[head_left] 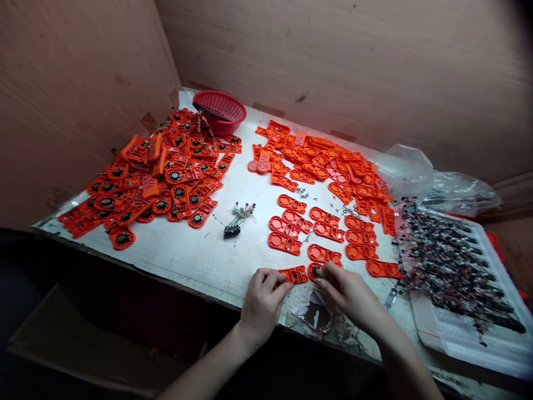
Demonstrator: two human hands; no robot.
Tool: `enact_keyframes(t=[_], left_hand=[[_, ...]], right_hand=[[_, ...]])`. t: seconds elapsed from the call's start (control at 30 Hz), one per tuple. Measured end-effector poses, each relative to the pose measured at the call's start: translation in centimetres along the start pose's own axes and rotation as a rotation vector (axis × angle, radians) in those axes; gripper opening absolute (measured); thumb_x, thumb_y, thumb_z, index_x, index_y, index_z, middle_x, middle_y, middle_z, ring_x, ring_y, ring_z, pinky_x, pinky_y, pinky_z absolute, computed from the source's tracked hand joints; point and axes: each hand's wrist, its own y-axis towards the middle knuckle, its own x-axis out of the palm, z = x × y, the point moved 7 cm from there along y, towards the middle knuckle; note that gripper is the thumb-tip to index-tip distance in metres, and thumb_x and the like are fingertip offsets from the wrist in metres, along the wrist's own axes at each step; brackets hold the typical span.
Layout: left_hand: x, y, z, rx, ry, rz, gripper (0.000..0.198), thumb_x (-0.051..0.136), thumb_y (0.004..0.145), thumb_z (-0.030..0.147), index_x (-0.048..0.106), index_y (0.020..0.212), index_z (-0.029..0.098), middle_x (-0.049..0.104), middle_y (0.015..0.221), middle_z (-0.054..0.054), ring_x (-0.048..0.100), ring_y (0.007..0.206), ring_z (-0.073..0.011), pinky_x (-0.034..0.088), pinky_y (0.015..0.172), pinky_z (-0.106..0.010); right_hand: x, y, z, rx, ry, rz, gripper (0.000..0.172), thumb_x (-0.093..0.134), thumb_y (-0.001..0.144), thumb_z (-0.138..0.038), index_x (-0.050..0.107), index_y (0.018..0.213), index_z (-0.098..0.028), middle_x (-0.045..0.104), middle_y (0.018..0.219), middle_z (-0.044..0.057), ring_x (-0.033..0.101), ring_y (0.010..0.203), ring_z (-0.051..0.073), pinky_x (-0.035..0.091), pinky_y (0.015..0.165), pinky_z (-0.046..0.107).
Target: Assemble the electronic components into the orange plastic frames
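An orange plastic shell [296, 274] with small parts inside lies at the table's front edge. My left hand [262, 303] pinches its left end, fingers curled. My right hand [347, 291] has its fingertips closed on the shell's round end, where a dark round part sits. Just beyond the hands lie rows of empty orange shells [322, 232], laid out flat. A small wired circuit piece [238, 218] lies alone on the white table top [208, 261], left of those rows.
A heap of orange shells fitted with black round parts [158, 178] fills the left side. A red mesh basket [219, 112] stands at the back. Loose orange shells [328, 164] are piled mid-back. A white tray of dark wired components [453, 261] is at right, with clear plastic bags [437, 183] behind it.
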Motion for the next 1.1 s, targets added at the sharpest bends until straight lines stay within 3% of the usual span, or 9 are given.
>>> enact_keyframes(t=[0.17, 0.33, 0.57, 0.7, 0.87, 1.1], left_hand=[[-0.1, 0.1, -0.1, -0.007, -0.031, -0.003, 0.021, 0.053, 0.088, 0.012, 0.069, 0.099, 0.02, 0.064, 0.092, -0.007, 0.049, 0.089, -0.0202, 0.053, 0.075, -0.037], [0.0, 0.2, -0.1, -0.01, -0.045, -0.008, 0.021, 0.054, 0.087, 0.012, 0.069, 0.1, 0.02, 0.063, 0.091, -0.007, 0.049, 0.089, -0.0201, 0.053, 0.075, -0.037], [0.1, 0.2, -0.1, -0.013, -0.03, -0.019, 0.021, 0.054, 0.088, 0.013, 0.07, 0.1, 0.02, 0.063, 0.092, -0.007, 0.048, 0.089, -0.0204, 0.053, 0.075, -0.037], [0.1, 0.2, 0.0, -0.001, -0.018, -0.017, 0.02, 0.054, 0.088, 0.014, 0.069, 0.1, 0.019, 0.064, 0.093, -0.008, 0.049, 0.089, -0.0199, 0.052, 0.076, -0.036], [0.1, 0.1, 0.1, -0.004, 0.011, -0.021, 0.018, 0.056, 0.087, 0.015, 0.07, 0.098, 0.019, 0.064, 0.092, -0.007, 0.049, 0.09, -0.0194, 0.051, 0.076, -0.035], [0.3, 0.0, -0.1, -0.016, -0.005, -0.025, 0.018, 0.056, 0.087, 0.014, 0.069, 0.098, 0.02, 0.063, 0.094, -0.006, 0.048, 0.091, -0.02, 0.051, 0.077, -0.035]], right_hand=[[-0.8, 3.1, 0.0, 0.03, 0.195, -0.087, 0.023, 0.063, 0.076, -0.032, 0.047, 0.066, -0.019, 0.047, 0.057, -0.006, 0.044, 0.053, 0.011, 0.031, 0.047, 0.019], [-0.5, 4.5, -1.8, -0.008, -0.074, -0.205, 0.022, 0.069, 0.07, -0.023, 0.051, 0.058, -0.018, 0.047, 0.052, -0.006, 0.041, 0.048, 0.009, 0.023, 0.044, 0.019], [1.5, 2.1, -3.6, -0.028, -0.596, -0.027, 0.01, 0.057, 0.085, -0.024, 0.059, 0.079, -0.017, 0.064, 0.066, 0.006, 0.06, 0.058, 0.019, 0.024, 0.048, 0.025], [2.4, 1.5, -4.1, 0.03, -0.717, 0.01, 0.009, 0.049, 0.088, -0.017, 0.057, 0.085, -0.016, 0.066, 0.07, 0.009, 0.063, 0.057, 0.021, 0.022, 0.047, 0.026], [2.5, 1.3, -2.7, 0.031, -0.491, 0.048, 0.015, 0.046, 0.089, -0.024, 0.052, 0.076, -0.02, 0.064, 0.064, 0.002, 0.061, 0.059, 0.019, 0.023, 0.05, 0.025], [2.9, -1.0, -1.7, -0.066, -0.148, 0.394, 0.024, 0.037, 0.092, -0.03, 0.046, 0.072, -0.02, 0.055, 0.063, 0.0, 0.053, 0.055, 0.013, 0.031, 0.054, 0.023]])
